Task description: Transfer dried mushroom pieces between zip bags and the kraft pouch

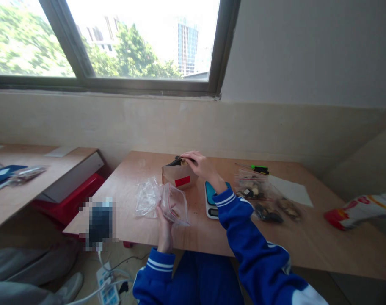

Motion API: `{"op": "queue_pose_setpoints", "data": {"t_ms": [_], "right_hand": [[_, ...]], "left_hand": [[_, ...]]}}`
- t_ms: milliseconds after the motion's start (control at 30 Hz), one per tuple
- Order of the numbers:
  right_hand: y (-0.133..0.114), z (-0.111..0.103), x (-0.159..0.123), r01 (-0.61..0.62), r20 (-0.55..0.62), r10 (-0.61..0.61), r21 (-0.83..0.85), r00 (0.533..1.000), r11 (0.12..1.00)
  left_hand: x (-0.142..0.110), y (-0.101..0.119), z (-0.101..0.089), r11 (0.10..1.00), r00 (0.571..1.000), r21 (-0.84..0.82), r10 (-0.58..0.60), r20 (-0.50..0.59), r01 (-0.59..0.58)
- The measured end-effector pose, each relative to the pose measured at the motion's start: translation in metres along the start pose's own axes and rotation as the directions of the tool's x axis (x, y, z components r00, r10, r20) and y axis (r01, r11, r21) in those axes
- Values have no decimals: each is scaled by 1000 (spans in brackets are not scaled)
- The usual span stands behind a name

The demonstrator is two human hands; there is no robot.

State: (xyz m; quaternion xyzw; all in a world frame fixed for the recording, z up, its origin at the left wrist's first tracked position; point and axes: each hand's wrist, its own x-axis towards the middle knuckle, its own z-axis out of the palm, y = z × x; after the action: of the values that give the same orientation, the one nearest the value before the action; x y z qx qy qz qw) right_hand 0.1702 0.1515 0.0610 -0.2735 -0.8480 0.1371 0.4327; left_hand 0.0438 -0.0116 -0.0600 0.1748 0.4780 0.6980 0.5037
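My left hand (165, 228) is closed on a clear zip bag with a red seal (175, 204), held upright over the front of the wooden table (132, 169). My right hand (201, 165) reaches across to a small brown cardboard box with a red label (179, 176) and pinches a dark object (177, 161) at the box's open top. What the dark object is I cannot make out. A small blue and white scale (211, 201) lies under my right forearm.
A crumpled clear bag (146, 198) lies left of the box. Several filled zip bags (263, 197), a green-handled tool (259, 169) and white paper (291, 190) sit on the right. A red and white packet (359, 210) is far right. A second table (31, 182) and a power strip (106, 284) are left.
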Motion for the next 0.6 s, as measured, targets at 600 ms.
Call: {"op": "queue_pose_setpoints", "data": {"t_ms": [600], "right_hand": [[-2, 11, 7, -170, -298, 244, 253, 923, 952]], "left_hand": [[-2, -1, 0, 999, 999, 5, -48, -8, 48]]}}
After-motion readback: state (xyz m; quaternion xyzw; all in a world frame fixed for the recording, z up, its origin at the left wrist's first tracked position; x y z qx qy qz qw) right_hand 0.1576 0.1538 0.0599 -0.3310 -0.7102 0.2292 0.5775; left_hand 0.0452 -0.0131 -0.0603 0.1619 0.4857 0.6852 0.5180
